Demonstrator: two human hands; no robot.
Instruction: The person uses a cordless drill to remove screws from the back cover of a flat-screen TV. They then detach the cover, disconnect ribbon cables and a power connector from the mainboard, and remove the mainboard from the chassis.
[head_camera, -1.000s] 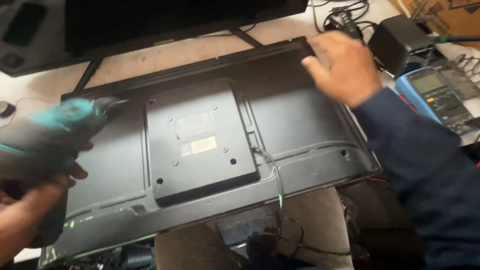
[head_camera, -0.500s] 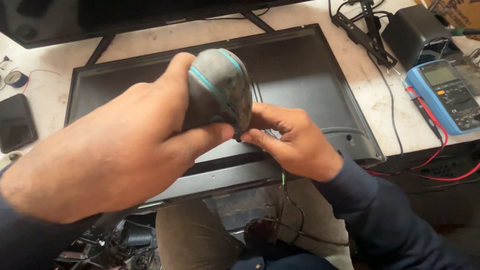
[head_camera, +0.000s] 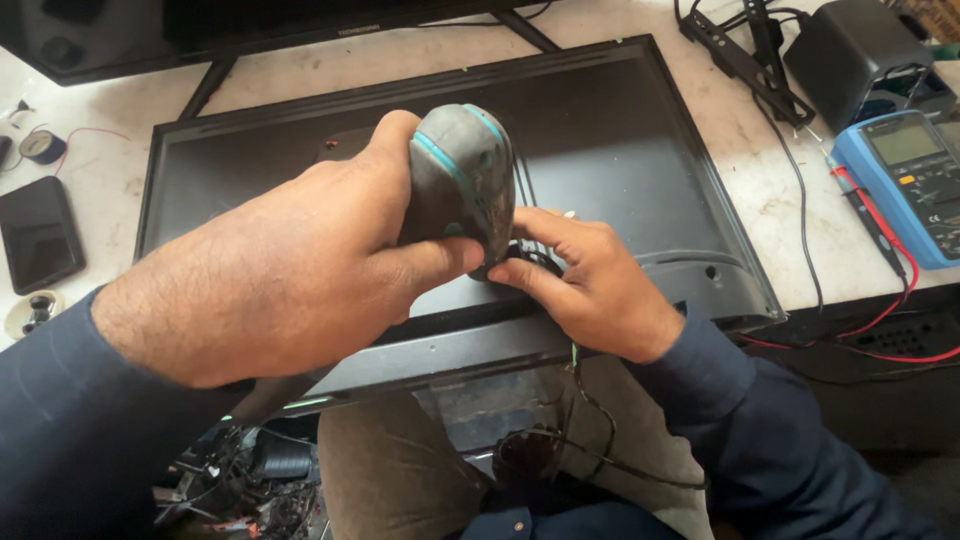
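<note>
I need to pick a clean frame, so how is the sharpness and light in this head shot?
Head view: sharp on the left hand, power screwdriver and right hand; soft even daylight, no harsh glare on the television back panel; slight wide-angle enlargement of the near forearm.

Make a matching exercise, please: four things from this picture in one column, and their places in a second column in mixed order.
1. power screwdriver
2. multimeter
3. phone
4. television back panel

a. far left on the bench
b. flat under both hands
c. gripped in the left hand
d. right edge, blue case

Pairs: 1-c, 2-d, 3-a, 4-b
</note>
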